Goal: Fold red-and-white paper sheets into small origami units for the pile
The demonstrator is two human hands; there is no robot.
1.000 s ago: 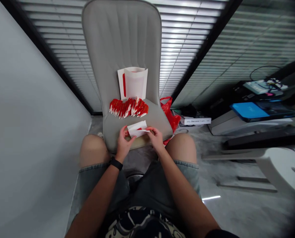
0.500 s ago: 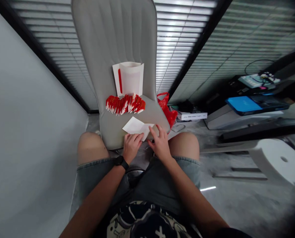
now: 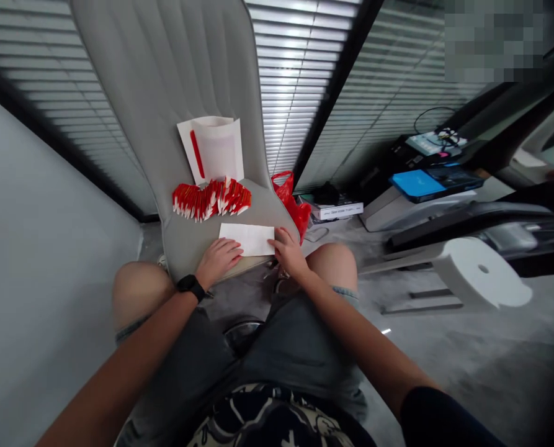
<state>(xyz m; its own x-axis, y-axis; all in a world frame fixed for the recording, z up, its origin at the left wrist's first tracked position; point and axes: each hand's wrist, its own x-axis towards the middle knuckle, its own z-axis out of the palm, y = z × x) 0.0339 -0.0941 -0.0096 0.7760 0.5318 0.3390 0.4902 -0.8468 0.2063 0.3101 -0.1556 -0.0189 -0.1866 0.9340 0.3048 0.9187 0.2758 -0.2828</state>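
Note:
A white sheet of paper (image 3: 247, 238), oblong in shape, lies near the front edge of the grey chair's seat. My left hand (image 3: 219, 256), wearing a black watch at the wrist, rests on its left end with the fingers stretched flat. At the right end, my right hand (image 3: 288, 249) has the paper's edge between thumb and fingers. Behind the sheet is a curved row of folded red paper pieces (image 3: 211, 198) with white edges, packed side by side. A larger white folded paper piece (image 3: 218, 149) with a red strip leans on the backrest.
The grey chair (image 3: 178, 68) faces me, between my knees. A red plastic bag (image 3: 295, 208) hangs or stands at its right, by a flat white box (image 3: 337, 210). Farther right are a white stool (image 3: 472, 267) and a blue-topped item (image 3: 419, 183). A grey wall (image 3: 39, 248) is left.
The white paper, creased and angled before, now lies as a straight oblong. My left hand has flattened onto its left end; my right hand has closed on its right end. The view has shifted right.

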